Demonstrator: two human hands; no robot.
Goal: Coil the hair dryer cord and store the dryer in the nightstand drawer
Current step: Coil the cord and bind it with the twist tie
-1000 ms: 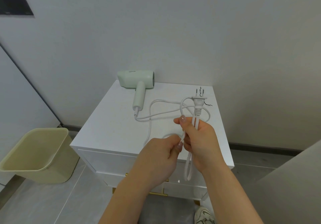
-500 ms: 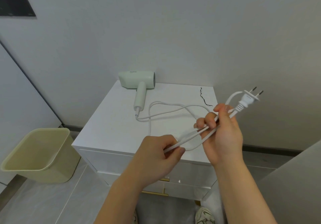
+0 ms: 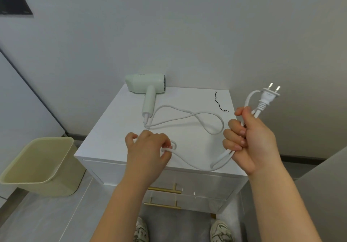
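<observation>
Since half a second ago my hands have drawn apart: my left hand (image 3: 148, 147) has slid back along the cord (image 3: 187, 114) and now pinches a small bend of it over the nightstand (image 3: 112, 129), while my right hand (image 3: 251, 140) has lifted the plug (image 3: 267, 98) higher, fingers curled round a couple of gathered strands.

Coiling is barely begun, I judge. Most of the cord lies loose on the top, running to the hair dryer (image 3: 148, 84), which lies at the back edge. A black tie (image 3: 218, 102) waits nearby (presumably for the coil).

Storing is all left: the drawer (image 3: 202, 181) is closed, its contents hidden. Nothing shows inside the bin (image 3: 37, 166) on the floor.
</observation>
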